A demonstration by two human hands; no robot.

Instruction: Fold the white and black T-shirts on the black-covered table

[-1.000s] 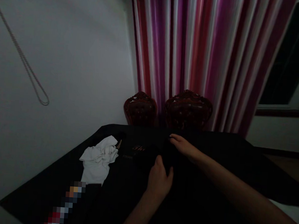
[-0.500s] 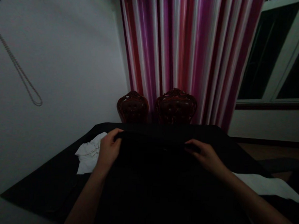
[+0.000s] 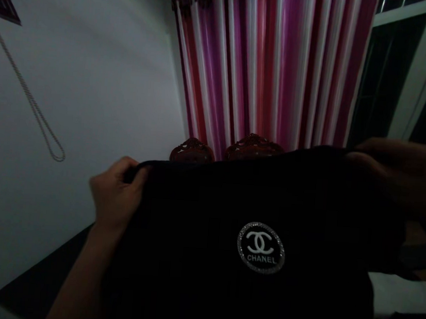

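A black garment (image 3: pixel 199 255) with a round white logo patch (image 3: pixel 261 247) hangs spread in front of me. My left hand (image 3: pixel 113 198) is closed on its upper left edge. My right hand (image 3: pixel 401 177), dark and close to the camera, grips its upper right edge. The cloth is lifted off the dark table (image 3: pixel 39 288) and hides most of it.
Two carved dark red chair backs (image 3: pixel 252 146) peek over the garment, before a pink, purple and white striped curtain (image 3: pixel 266 66). A looped cord (image 3: pixel 37 113) hangs on the white wall at left. A dark window (image 3: pixel 397 70) is at right. Something white (image 3: pixel 400 294) lies at lower right.
Both hands took the black garment by its top edge and raised it off the table, spreading it wide. It now covers the white cloth on the table.
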